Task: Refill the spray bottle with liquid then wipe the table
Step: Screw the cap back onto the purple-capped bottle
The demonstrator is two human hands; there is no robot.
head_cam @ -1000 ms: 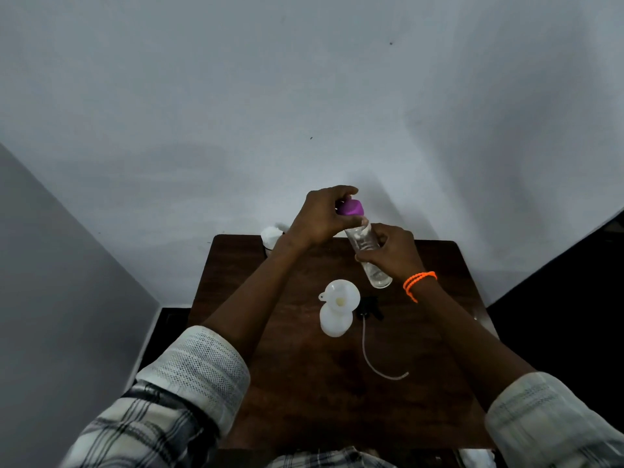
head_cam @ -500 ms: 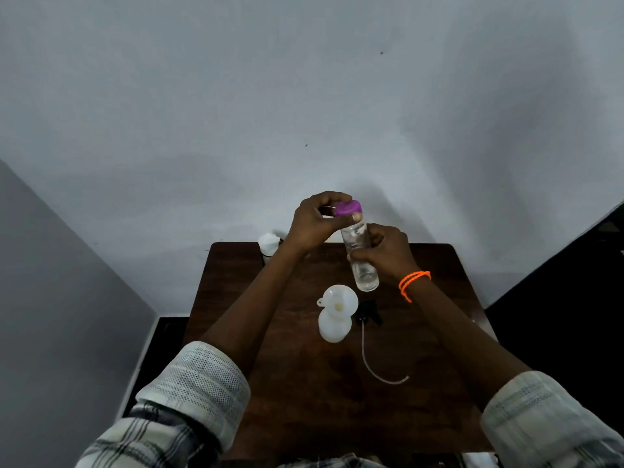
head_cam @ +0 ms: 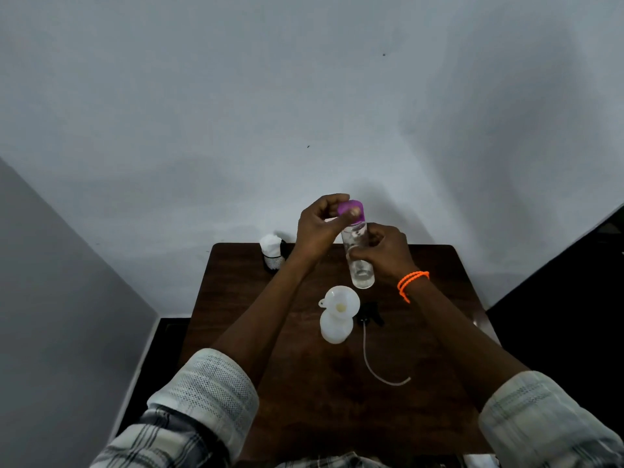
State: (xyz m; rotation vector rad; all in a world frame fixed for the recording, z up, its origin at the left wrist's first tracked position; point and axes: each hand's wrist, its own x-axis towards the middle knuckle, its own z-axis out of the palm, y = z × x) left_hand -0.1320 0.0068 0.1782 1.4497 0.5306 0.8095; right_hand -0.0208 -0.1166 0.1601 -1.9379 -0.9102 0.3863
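Above the desk (head_cam: 422, 332), the right hand (head_cam: 385, 253) grips a clear bottle (head_cam: 358, 258) while the left hand (head_cam: 319, 228) pinches its purple cap (head_cam: 351, 212). The white spray bottle (head_cam: 334, 327), funnel (head_cam: 339, 304) seated in its neck, stands just below. If the cap releases suddenly, liquid could slosh out; a knock from either forearm might topple the funnel, and the sprayer head (head_cam: 369, 315) lies close by.

A plain room, maybe in a home: bare white walls (head_cam: 304, 96) meet in a corner, and a small brown wooden table (head_cam: 439, 265) stands against them.
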